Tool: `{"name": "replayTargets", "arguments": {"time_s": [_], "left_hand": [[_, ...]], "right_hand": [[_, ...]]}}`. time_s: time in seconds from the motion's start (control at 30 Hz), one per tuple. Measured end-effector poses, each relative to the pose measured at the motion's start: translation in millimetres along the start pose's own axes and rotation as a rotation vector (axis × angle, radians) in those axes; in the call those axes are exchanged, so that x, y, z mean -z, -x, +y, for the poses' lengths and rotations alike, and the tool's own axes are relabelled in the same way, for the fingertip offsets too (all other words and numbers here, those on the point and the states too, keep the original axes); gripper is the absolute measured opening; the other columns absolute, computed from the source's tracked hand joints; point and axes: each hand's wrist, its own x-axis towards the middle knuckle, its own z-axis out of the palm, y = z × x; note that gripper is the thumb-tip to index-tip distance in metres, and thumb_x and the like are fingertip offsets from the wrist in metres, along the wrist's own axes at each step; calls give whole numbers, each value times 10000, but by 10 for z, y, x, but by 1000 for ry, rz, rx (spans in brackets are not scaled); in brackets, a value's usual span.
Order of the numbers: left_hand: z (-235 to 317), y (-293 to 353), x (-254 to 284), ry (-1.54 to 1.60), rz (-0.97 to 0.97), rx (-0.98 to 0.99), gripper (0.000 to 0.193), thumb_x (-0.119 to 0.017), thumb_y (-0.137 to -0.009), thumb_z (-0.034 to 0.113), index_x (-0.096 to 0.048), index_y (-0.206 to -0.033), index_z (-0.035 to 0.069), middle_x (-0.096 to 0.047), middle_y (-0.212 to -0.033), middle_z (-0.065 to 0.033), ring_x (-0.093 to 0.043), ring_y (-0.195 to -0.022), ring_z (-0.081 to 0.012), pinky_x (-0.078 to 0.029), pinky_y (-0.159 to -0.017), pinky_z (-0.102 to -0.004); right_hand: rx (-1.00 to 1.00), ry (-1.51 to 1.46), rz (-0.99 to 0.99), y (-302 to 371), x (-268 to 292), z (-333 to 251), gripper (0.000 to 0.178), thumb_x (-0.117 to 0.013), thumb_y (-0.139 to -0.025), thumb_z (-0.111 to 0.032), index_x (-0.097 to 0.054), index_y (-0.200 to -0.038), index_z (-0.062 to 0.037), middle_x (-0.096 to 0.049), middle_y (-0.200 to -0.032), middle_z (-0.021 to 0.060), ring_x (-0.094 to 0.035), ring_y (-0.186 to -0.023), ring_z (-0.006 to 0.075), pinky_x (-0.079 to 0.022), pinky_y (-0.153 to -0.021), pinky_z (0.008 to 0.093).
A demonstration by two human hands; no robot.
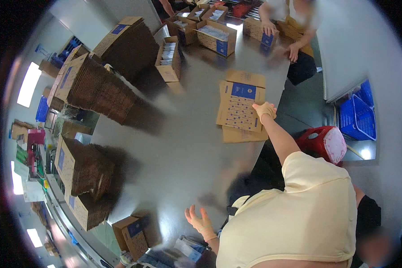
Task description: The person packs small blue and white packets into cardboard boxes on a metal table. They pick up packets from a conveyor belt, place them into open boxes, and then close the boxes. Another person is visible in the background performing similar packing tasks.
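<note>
A flattened cardboard carton (243, 109) with a blue panel and printed pattern lies on other flat cardboard on the grey table (178, 134). My right hand (265, 110), in a thin pale glove, is at its right edge, apparently closed on that edge; some fingers are hard to make out. My left hand (201, 222), gloved too, is held over the near side of the table, fingers spread and holding nothing. Nearest to it is a pale blue-and-white package (187, 250) at the lower edge.
Tall stacks of flattened cartons (94, 87) stand along the left. Open cartons (216, 38) filled with packets sit at the far end. A co-worker's hand (268, 27) rests on a carton there. An opened carton (131, 234) stands lower left. A red container (321, 143) and blue crates (357, 114) are at right.
</note>
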Motion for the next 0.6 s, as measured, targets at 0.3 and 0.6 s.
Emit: {"name": "replayTargets", "arguments": {"time_s": [0.3, 0.6], "left_hand": [[-51, 257, -306, 33, -20, 15, 400, -650, -815, 238, -577, -1183, 100, -404, -1372, -216, -402, -1250, -391, -379, -1007, -466], [-131, 318, -411, 40, -79, 44, 410, -666, -802, 251, -589, -1179, 111, -426, -1352, -195, -419, -1238, -373, -387, -1002, -455]], "right_hand": [[109, 105, 62, -172, -69, -71, 776, -725, -734, -539, -467, -1311, -90, -481, -1311, 73, -468, -1182, 282, -432, -952, 448], [722, 468, -189, 161, -117, -320, 965, -668, -694, -661, -222, -1482, -325, -68, -1581, -12, -53, -1434, 353, -258, -1009, 657]]}}
